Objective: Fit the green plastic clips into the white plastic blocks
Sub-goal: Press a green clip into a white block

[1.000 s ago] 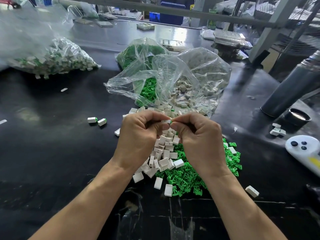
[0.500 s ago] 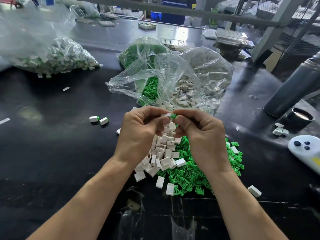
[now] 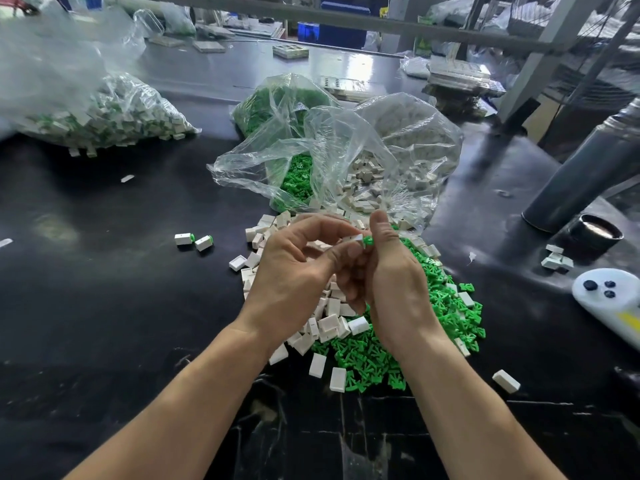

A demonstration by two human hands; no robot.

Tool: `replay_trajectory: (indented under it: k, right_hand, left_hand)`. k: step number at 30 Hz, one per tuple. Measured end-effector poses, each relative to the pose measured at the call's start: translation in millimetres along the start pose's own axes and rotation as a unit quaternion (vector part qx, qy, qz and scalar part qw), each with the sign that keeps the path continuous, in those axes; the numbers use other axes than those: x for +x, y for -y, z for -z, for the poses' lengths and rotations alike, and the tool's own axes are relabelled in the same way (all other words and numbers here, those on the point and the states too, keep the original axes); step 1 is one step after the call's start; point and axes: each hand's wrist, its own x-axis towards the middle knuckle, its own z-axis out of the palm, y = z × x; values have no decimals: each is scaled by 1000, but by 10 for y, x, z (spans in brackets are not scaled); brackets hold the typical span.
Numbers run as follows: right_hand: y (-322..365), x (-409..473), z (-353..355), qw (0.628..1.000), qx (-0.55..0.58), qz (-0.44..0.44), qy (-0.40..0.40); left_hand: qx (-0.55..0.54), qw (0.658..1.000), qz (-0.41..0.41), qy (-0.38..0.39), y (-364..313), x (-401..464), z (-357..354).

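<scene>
Clips lie in a loose green heap on the black bench nearest the person, with white blocks piled just beside and partly over them. Above that heap both hands meet. The left hand pinches one block at its fingertips, and the right hand pinches a clip against the block's open end, thumb raised. The clip looks only partly entered, so I judge the fitting is mid-push. To do it well, keep the clip square to the opening, hold the block firmly at its sides without covering the mouth, and press straight in until it seats; a tilted clip would likely jam or spring away into the pile. Left of the hands, two finished pieces sit well apart from the heaps. Farther back, an open bag spills more clips and blocks, and another bag of what look like assembled pieces lies far left.
</scene>
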Motion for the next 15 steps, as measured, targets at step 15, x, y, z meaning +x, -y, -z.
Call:
replay_trajectory:
  k: [15]
  right_hand:
    - [-12, -42, -122, 998, 29, 49, -33]
  left_hand:
    - [-70, 997, 27, -15, -31, -47, -76]
